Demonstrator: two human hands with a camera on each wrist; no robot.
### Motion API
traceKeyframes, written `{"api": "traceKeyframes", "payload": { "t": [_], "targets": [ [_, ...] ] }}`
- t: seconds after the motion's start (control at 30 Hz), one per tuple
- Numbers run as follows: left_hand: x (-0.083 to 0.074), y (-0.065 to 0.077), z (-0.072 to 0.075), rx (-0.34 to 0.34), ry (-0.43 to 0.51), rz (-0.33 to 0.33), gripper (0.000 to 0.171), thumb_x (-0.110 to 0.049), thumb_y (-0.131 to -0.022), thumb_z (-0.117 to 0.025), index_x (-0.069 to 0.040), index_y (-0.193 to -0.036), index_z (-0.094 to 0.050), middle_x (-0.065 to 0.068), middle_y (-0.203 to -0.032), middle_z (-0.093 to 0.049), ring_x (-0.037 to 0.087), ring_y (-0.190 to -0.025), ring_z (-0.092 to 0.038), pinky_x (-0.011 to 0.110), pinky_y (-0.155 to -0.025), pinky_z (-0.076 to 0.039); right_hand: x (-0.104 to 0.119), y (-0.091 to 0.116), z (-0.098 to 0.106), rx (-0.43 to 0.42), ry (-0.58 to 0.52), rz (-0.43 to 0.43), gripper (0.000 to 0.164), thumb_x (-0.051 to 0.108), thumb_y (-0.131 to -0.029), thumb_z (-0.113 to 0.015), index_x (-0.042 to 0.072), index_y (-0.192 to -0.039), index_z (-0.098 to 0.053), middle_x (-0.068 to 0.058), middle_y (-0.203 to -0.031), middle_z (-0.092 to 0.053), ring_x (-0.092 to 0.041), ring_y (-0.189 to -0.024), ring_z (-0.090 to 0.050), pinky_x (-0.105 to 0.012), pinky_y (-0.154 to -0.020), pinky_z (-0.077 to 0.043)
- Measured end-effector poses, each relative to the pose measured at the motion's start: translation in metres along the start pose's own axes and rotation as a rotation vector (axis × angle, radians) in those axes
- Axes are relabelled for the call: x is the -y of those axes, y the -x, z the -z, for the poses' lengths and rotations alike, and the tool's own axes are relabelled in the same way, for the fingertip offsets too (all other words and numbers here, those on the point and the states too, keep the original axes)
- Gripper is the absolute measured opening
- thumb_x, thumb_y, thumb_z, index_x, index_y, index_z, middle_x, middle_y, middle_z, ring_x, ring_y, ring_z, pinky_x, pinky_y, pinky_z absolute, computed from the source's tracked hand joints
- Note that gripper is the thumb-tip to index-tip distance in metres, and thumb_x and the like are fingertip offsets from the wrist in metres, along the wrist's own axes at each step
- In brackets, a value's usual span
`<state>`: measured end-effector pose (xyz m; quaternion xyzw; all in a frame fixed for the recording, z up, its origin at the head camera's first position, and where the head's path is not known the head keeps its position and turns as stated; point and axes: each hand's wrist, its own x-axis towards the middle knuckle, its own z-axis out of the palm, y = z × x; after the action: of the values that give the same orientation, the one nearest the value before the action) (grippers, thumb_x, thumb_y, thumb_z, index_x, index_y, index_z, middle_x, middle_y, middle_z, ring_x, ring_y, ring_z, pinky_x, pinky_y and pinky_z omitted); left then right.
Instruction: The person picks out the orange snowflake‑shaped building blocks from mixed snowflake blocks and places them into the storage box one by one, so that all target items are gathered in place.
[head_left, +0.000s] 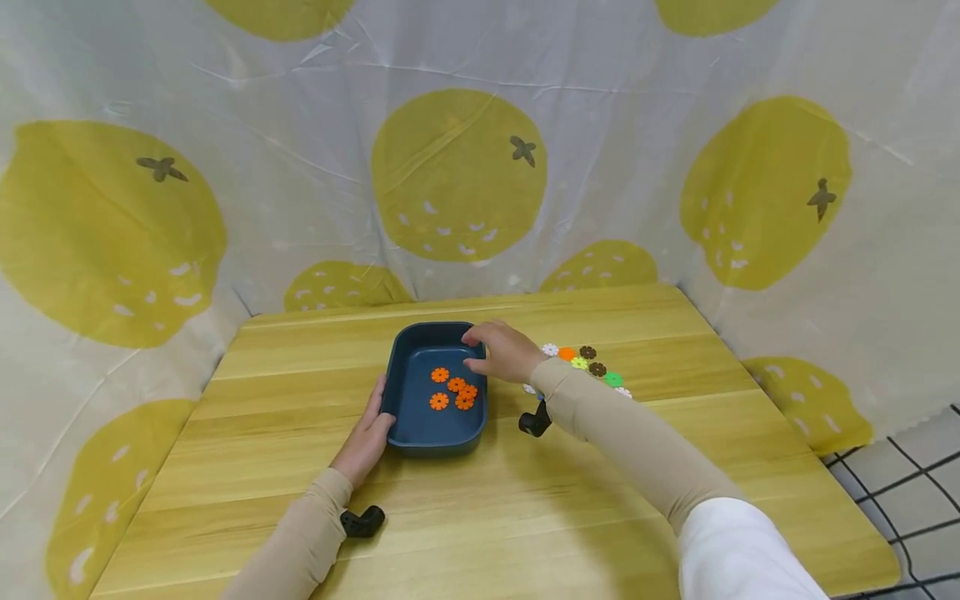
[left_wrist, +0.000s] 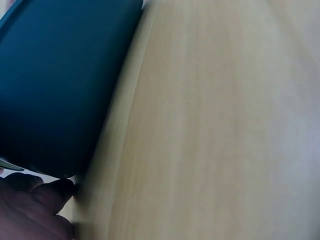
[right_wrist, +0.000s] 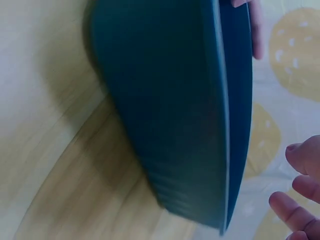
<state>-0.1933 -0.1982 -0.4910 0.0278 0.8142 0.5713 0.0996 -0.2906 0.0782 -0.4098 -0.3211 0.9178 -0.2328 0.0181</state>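
A dark blue rectangular tray (head_left: 431,427) stands on the wooden table. My left hand (head_left: 365,437) grips its left side near the front corner, thumb at the rim and fingers along the outer wall. Several orange flower-shaped discs (head_left: 440,375) lie inside, some overlapping. Over the tray's right rim hovers my right hand (head_left: 506,352), thumb and fingers spread apart, nothing between them. In the right wrist view, its fingertips (right_wrist: 302,160) are clear of the tray wall (right_wrist: 165,110). The left wrist view shows the tray's outer side (left_wrist: 65,85) beside the left fingers.
Right of the tray lie several flower discs in mixed colours, among them a green one (head_left: 613,379), a brown one (head_left: 588,352) and an orange one (head_left: 567,354); my right forearm partly hides them. A lemon-patterned curtain (head_left: 600,167) hangs behind the table (head_left: 480,533).
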Motion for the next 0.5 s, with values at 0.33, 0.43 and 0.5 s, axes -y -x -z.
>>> {"api": "traceKeyframes", "payload": {
  "t": [0.33, 0.43, 0.5],
  "targets": [
    [-0.001, -0.002, 0.000, 0.010, 0.003, 0.009, 0.072, -0.015, -0.105, -0.029, -0.029, -0.163, 0.010, -0.005, -0.172, 0.011, 0.026, -0.160, 0.009, 0.055, -0.129, 0.001, -0.044, 0.047, 0.008, 0.006, -0.034, -0.088, 0.040, 0.028, -0.097, -0.068, 0.006, -0.130, -0.065, -0.015, -0.128, -0.067, -0.034, -0.123, -0.059, -0.046, -0.106, -0.050],
    [-0.002, -0.001, -0.001, 0.013, 0.006, 0.023, 0.072, -0.016, -0.105, -0.029, -0.030, -0.163, 0.011, -0.005, -0.172, 0.012, 0.027, -0.160, 0.009, 0.055, -0.129, 0.001, -0.058, 0.068, 0.004, 0.021, -0.049, -0.139, 0.040, 0.027, -0.096, -0.069, 0.004, -0.129, -0.066, -0.013, -0.127, -0.068, -0.033, -0.123, -0.059, -0.047, -0.105, -0.051],
    [-0.002, -0.001, -0.001, 0.016, 0.004, 0.029, 0.072, -0.016, -0.106, -0.029, -0.031, -0.163, 0.012, -0.005, -0.172, 0.012, 0.027, -0.160, 0.009, 0.055, -0.129, 0.001, -0.067, 0.083, -0.001, 0.029, -0.065, -0.171, 0.040, 0.026, -0.095, -0.071, 0.004, -0.128, -0.067, -0.012, -0.126, -0.068, -0.032, -0.123, -0.060, -0.047, -0.104, -0.052]
  ]
}}
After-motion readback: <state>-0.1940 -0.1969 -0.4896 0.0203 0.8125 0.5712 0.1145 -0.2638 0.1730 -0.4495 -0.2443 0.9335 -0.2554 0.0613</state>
